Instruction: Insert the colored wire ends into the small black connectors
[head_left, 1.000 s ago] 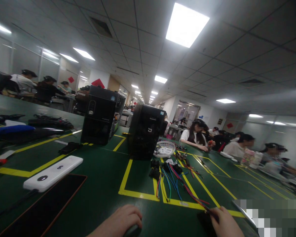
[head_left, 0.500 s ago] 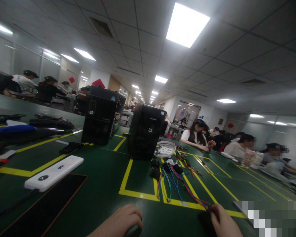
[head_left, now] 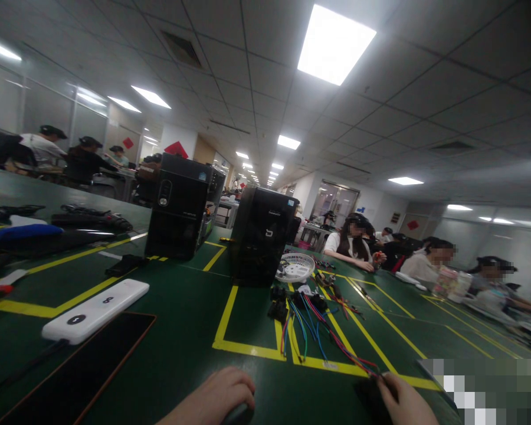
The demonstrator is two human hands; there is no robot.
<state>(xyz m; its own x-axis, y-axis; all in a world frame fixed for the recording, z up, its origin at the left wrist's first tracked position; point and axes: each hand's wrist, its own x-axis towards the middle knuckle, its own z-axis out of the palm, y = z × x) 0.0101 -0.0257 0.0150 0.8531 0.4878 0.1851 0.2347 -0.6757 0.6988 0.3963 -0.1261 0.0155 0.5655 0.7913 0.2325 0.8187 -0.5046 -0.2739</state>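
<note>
My left hand point(head_left: 223, 394) rests low on the table with its fingers curled downward. A dark shape under the fingertips is cut off by the frame's edge, and I cannot make out what it is. To the right, my right hand point(head_left: 402, 398) is closed, thumb and fingers pinching a black part point(head_left: 368, 394) at the end of red and blue wires point(head_left: 345, 348). These wires run back to a cluster of black connectors point(head_left: 279, 304) with more loose coloured leads. The pinched end is partly hidden by my fingers.
Two black computer towers point(head_left: 263, 236) stand ahead. Beside them is a white basket point(head_left: 296, 267). A white power strip point(head_left: 95, 310) and a dark flat panel point(head_left: 77, 378) lie left, with a blue-handled item point(head_left: 24, 236). Yellow tape marks the green table. A person point(head_left: 351, 245) sits across.
My right hand has shifted very slightly downward with the black part and wires. My left hand stays in nearly the same place.
</note>
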